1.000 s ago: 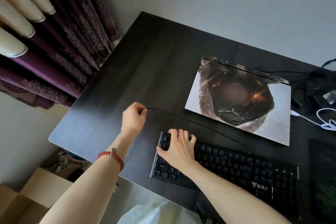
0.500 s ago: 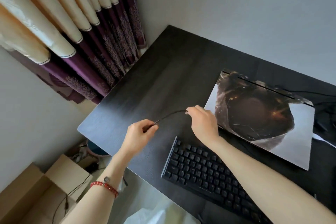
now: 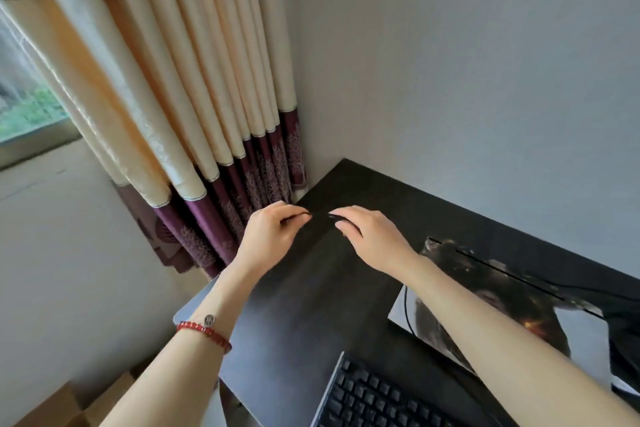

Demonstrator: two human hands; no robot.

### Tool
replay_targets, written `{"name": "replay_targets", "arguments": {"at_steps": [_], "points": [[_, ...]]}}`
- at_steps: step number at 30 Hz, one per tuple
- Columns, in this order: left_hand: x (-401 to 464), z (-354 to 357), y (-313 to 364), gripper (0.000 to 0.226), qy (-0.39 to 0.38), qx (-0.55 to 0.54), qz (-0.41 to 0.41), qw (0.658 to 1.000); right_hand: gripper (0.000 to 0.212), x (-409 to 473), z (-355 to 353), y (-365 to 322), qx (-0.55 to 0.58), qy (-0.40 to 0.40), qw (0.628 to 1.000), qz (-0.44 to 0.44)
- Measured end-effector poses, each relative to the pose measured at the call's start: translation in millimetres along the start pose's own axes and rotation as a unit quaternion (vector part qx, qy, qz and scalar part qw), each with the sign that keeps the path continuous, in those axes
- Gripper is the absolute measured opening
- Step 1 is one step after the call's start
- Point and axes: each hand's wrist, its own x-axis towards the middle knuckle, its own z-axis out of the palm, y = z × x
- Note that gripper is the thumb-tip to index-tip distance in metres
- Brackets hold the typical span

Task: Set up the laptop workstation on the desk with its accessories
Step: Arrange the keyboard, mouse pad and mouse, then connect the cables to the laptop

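Wall (image 3: 467, 62), pale grey, fills the upper right. Curtain (image 3: 166, 87) hangs at left in cream folds with a purple patterned hem; a strip of window (image 3: 24, 104) shows at the far left edge.

Desk (image 3: 311, 305), black wood grain, runs from the corner by the curtain hem down to the right. Its near left corner is rounded.

Laptop (image 3: 502, 305), lid closed, lies flat on the desk at right; the lid carries a dark printed picture with an orange glint. The right forearm crosses over its near left part.

Keyboard (image 3: 374, 399), black, sits on the desk at the bottom edge, near side of the laptop, partly cut off by the frame.

Cardboard box (image 3: 65, 406) on the floor, lower left corner, only partly seen.

Left hand (image 3: 273, 236) raised over the far end of the desk, thumb and forefinger pinching a thin black cable (image 3: 300, 217). A red bead bracelet (image 3: 204, 334) sits on that wrist.

Right hand (image 3: 370, 239) just beside it, fingertips pinching the same cable at its other side; the short stretch between the two hands is hard to make out against the dark desk. A further run of black cable shows below the right forearm, lying across the laptop's left corner.
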Motion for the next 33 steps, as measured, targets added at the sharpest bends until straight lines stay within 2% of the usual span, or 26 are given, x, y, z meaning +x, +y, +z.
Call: {"name": "replay_targets", "arguments": {"at_steps": [2, 4, 7, 10, 14, 16, 17, 19, 21, 23, 24, 27, 28, 29, 31, 33], "points": [[25, -9, 27, 0.013, 0.013, -0.008, 0.048, 0.999, 0.025, 8, -23, -5, -0.013, 0.068, 0.997, -0.014], [45, -18, 50, 0.015, 0.016, -0.014, 0.077, 0.997, 0.025, 16, -51, 1, -0.010, 0.180, 0.983, 0.028], [62, -26, 57, 0.018, 0.028, -0.010, 0.069, 0.997, 0.027, 20, -94, 23, 0.039, 0.324, 0.935, 0.142], [71, -29, 47, 0.021, 0.022, 0.038, 0.034, 0.998, 0.027, 7, -130, 50, 0.048, 0.387, 0.898, 0.206], [84, -32, 53, 0.029, 0.051, 0.154, -0.002, 0.987, 0.027, -14, -144, 61, 0.099, 0.338, 0.914, 0.201], [99, -37, 72, 0.040, 0.070, 0.150, -0.033, 0.986, 0.032, -21, -149, 58, 0.151, 0.296, 0.925, 0.185], [108, -41, 80, 0.042, 0.069, 0.109, -0.047, 0.990, 0.034, -22, -149, 56, 0.178, 0.266, 0.930, 0.181], [123, -47, 102, 0.036, 0.049, -0.051, -0.063, 0.996, 0.030, -26, -155, 48, 0.215, 0.182, 0.944, 0.172], [133, -52, 128, 0.024, 0.011, -0.214, -0.058, 0.975, 0.028, -28, -160, 41, 0.233, 0.101, 0.953, 0.165], [137, -58, 151, 0.016, -0.058, -0.334, -0.040, 0.940, 0.024, -27, -162, 36, 0.241, 0.030, 0.955, 0.169], [140, -63, 162, 0.021, -0.094, -0.389, -0.035, 0.916, 0.024, -26, -165, 33, 0.240, 0.008, 0.956, 0.167], [148, -77, 188, 0.040, -0.206, -0.503, -0.059, 0.837, 0.024, -17, -169, 28, 0.283, 0.013, 0.944, 0.167], [150, -80, 195, 0.044, -0.230, -0.519, -0.067, 0.821, 0.028, -14, -171, 25, 0.314, 0.016, 0.936, 0.160], [152, -83, 204, 0.044, -0.240, -0.516, -0.072, 0.819, 0.037, -9, -173, 21, 0.332, 0.008, 0.932, 0.148], [155, -81, 212, 0.033, -0.224, -0.452, -0.045, 0.862, 0.055, 3, -172, 9, 0.303, -0.004, 0.944, 0.127], [156, -77, 215, 0.015, -0.196, -0.360, 0.016, 0.912, 0.062, 16, -168, -4, 0.259, 0.083, 0.953, 0.135]]}}
